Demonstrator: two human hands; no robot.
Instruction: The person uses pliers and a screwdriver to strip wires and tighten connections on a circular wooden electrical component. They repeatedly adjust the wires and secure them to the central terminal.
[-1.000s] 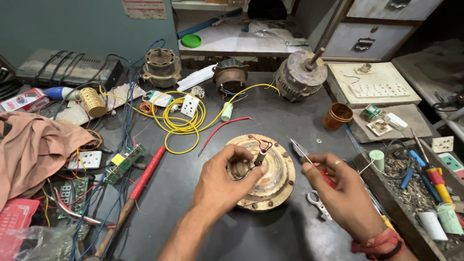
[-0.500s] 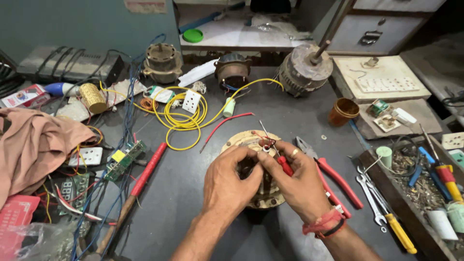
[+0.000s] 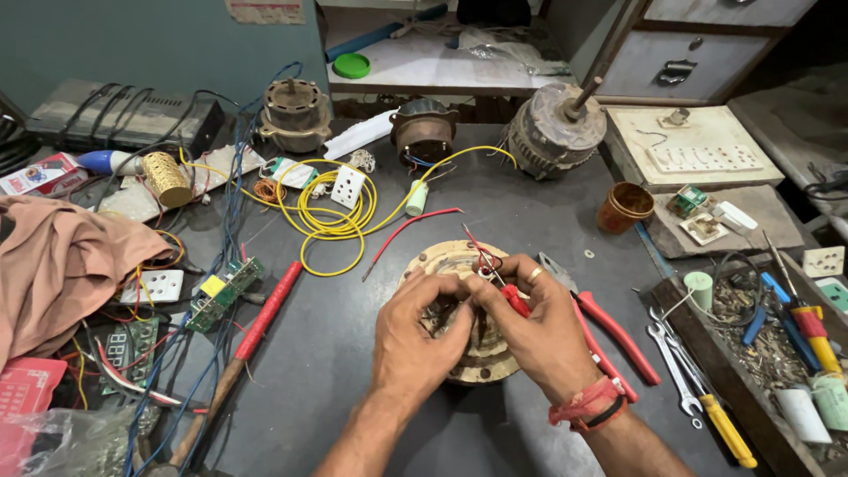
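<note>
Both hands are working wires on the round motor core, left hand pinching them, right hand gripping red-handled cutters, so wiring's looking only partway done.

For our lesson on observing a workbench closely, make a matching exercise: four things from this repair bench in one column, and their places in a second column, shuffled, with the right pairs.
Things:
1. round motor winding
2. red-handled pliers
3. yellow coiled wire
4. green lid

Places:
A. on the pale shelf at the back
B. under both hands, the left hand and the right hand
C. flat on the bench beside the right hand
D. looped near the white socket plate

Pairs: 1-B, 2-C, 3-D, 4-A
</note>
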